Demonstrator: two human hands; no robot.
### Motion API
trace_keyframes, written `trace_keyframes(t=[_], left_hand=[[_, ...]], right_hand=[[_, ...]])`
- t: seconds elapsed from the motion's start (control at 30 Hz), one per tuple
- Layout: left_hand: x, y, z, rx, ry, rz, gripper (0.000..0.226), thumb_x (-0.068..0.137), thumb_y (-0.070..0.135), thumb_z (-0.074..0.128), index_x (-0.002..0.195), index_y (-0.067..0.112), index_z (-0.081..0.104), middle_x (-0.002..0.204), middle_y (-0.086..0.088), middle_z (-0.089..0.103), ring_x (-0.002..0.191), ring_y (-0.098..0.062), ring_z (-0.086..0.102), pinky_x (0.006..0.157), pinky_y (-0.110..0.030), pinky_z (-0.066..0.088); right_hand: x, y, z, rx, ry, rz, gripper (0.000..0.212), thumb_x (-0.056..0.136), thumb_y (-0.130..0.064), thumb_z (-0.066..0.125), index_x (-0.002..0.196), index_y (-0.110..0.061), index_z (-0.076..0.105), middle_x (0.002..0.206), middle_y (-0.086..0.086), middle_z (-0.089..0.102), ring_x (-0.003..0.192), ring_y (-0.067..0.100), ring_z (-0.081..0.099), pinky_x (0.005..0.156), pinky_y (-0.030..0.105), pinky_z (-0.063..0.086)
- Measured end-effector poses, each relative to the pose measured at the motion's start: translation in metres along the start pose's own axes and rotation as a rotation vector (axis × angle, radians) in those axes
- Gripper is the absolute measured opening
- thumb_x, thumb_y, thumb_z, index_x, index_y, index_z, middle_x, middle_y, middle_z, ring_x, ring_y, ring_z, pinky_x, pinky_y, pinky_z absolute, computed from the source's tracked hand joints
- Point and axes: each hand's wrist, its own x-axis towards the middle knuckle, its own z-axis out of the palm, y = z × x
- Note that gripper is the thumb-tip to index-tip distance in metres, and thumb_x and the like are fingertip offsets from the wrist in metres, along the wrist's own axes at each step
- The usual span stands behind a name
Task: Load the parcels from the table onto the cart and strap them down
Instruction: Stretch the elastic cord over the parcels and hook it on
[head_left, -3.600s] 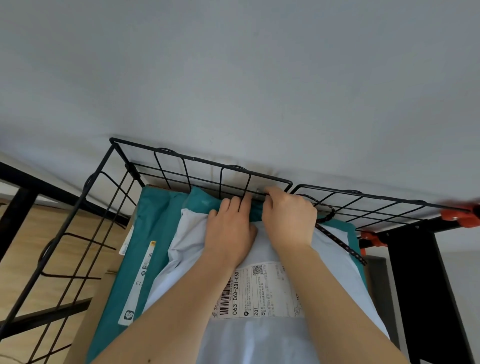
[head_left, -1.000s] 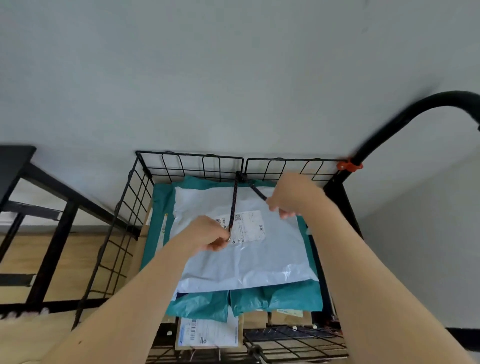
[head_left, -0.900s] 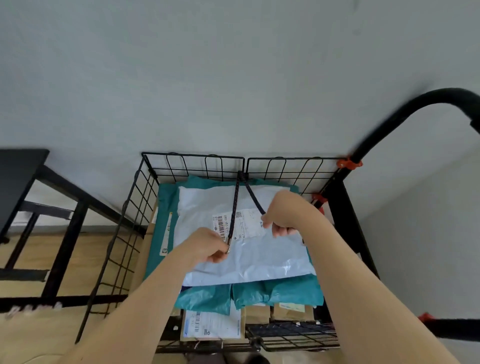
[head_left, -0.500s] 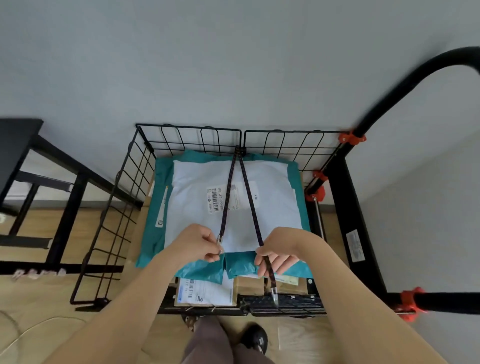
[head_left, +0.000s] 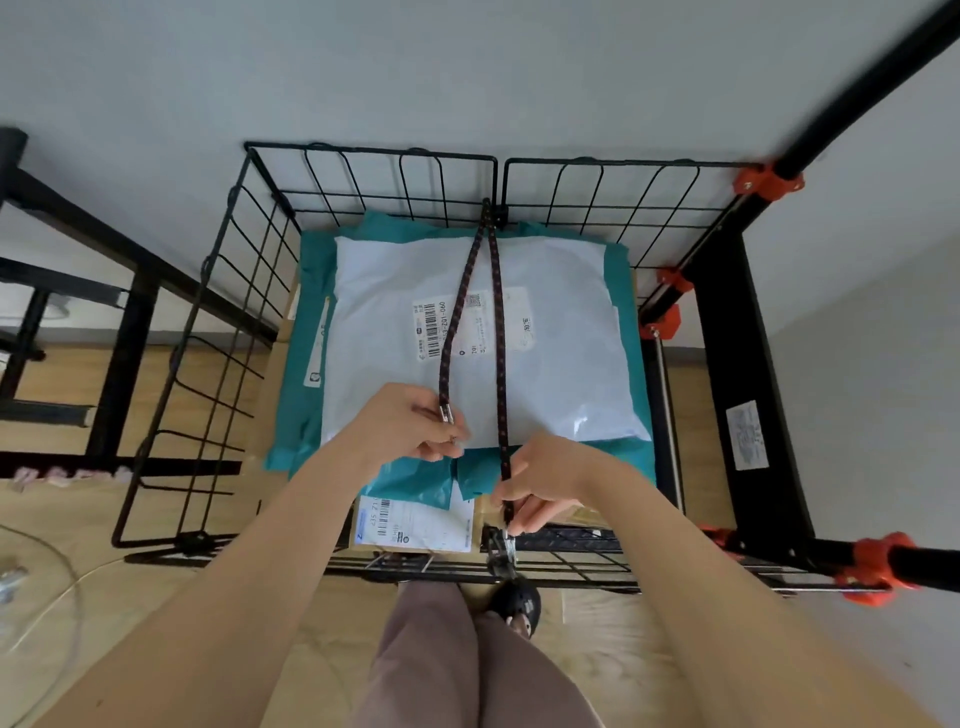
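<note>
One cord (head_left: 497, 322) across parcels (head_left: 561, 374); left hand (head_left: 405, 431), right hand (head_left: 545, 478) pinch strands.

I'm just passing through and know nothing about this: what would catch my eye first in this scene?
A dark bungee cord runs in two strands from the far wire wall of the cart across a white parcel stacked on teal parcels. The left hand pinches one metal-tipped end over the parcel; the right hand grips the other strand near the front rail. Orange clamps stand out on the black frame at right.
</note>
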Motion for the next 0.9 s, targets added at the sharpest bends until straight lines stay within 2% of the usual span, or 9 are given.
trace_keyframes(t=[0.1, 0.17, 0.27, 0.37, 0.43, 0.53, 0.73, 0.8, 0.9], left_hand=[[0.002, 0.001, -0.001, -0.001, 0.000, -0.002, 0.018, 0.082, -0.015, 0.058, 0.098, -0.009, 0.064, 0.085, -0.016, 0.069, 0.059, -0.009, 0.067, 0.056, -0.015, 0.054], [0.004, 0.002, -0.001, 0.033, -0.004, -0.005, 0.013, 0.082, -0.012, 0.060, 0.093, -0.005, 0.065, 0.083, -0.015, 0.069, 0.053, -0.007, 0.064, 0.050, -0.014, 0.051], [0.007, 0.003, -0.004, 0.096, 0.009, -0.017, 0.012, 0.081, -0.005, 0.066, 0.085, 0.006, 0.066, 0.082, -0.010, 0.072, 0.047, -0.005, 0.061, 0.044, -0.013, 0.044], [0.008, 0.003, -0.006, 0.010, -0.001, -0.036, 0.018, 0.083, -0.012, 0.059, 0.081, 0.005, 0.066, 0.076, -0.010, 0.071, 0.052, -0.008, 0.066, 0.046, -0.013, 0.048], [0.007, 0.003, -0.006, -0.043, -0.021, -0.049, 0.020, 0.083, -0.015, 0.057, 0.082, 0.003, 0.066, 0.079, -0.012, 0.071, 0.058, -0.011, 0.069, 0.051, -0.014, 0.051], [0.009, 0.003, -0.007, -0.103, -0.045, -0.070, 0.015, 0.083, -0.015, 0.057, 0.087, -0.002, 0.065, 0.084, -0.015, 0.070, 0.062, -0.012, 0.070, 0.059, -0.017, 0.056], [0.014, 0.007, -0.008, -0.120, -0.036, -0.071, 0.008, 0.088, 0.003, 0.062, 0.091, -0.003, 0.065, 0.089, -0.019, 0.071, 0.069, -0.019, 0.071, 0.064, -0.022, 0.058], [0.016, 0.008, -0.008, -0.080, -0.035, -0.050, 0.020, 0.095, 0.015, 0.054, 0.088, 0.000, 0.065, 0.089, -0.019, 0.071, 0.072, -0.021, 0.071, 0.069, -0.024, 0.059], [0.015, 0.011, -0.009, 0.047, -0.079, -0.054, 0.031, 0.098, 0.024, 0.047, 0.088, 0.002, 0.067, 0.082, -0.011, 0.070, 0.065, -0.013, 0.067, 0.064, -0.020, 0.057]], right_hand=[[0.010, 0.001, 0.007, 0.033, 0.006, -0.004, 0.031, 0.090, -0.013, 0.060, 0.114, 0.007, 0.058, 0.089, 0.018, 0.073, 0.090, 0.028, 0.072, 0.088, 0.039, 0.055], [0.014, 0.002, 0.011, 0.044, 0.009, -0.009, 0.029, 0.091, -0.012, 0.059, 0.113, 0.007, 0.058, 0.081, 0.016, 0.072, 0.089, 0.029, 0.072, 0.087, 0.039, 0.056], [0.019, 0.002, 0.011, 0.044, 0.033, -0.036, 0.019, 0.091, -0.010, 0.058, 0.101, 0.006, 0.059, 0.067, 0.008, 0.070, 0.085, 0.028, 0.072, 0.087, 0.038, 0.056], [0.025, 0.004, 0.011, 0.058, 0.075, -0.062, 0.004, 0.085, -0.002, 0.059, 0.087, -0.005, 0.057, 0.060, 0.006, 0.068, 0.080, 0.027, 0.073, 0.082, 0.035, 0.055], [0.030, 0.006, 0.013, 0.049, 0.074, -0.052, 0.011, 0.081, 0.002, 0.058, 0.084, -0.008, 0.052, 0.055, 0.003, 0.067, 0.071, 0.024, 0.072, 0.074, 0.030, 0.056], [0.034, 0.007, 0.017, 0.040, 0.062, -0.016, 0.020, 0.078, 0.006, 0.054, 0.080, -0.010, 0.041, 0.043, -0.003, 0.058, 0.049, 0.014, 0.060, 0.054, 0.017, 0.041], [0.039, 0.011, 0.020, 0.038, 0.101, -0.041, 0.017, 0.077, 0.006, 0.057, 0.081, -0.009, 0.050, 0.053, 0.003, 0.064, 0.048, 0.011, 0.063, 0.068, 0.026, 0.052], [0.039, 0.010, 0.019, 0.020, 0.107, -0.043, 0.013, 0.078, 0.004, 0.059, 0.080, -0.008, 0.055, 0.060, 0.007, 0.067, 0.048, 0.010, 0.064, 0.072, 0.026, 0.055], [0.038, 0.011, 0.018, -0.014, 0.104, -0.034, 0.011, 0.079, 0.002, 0.064, 0.074, -0.007, 0.060, 0.064, 0.006, 0.068, 0.046, 0.006, 0.064, 0.061, 0.019, 0.056]])
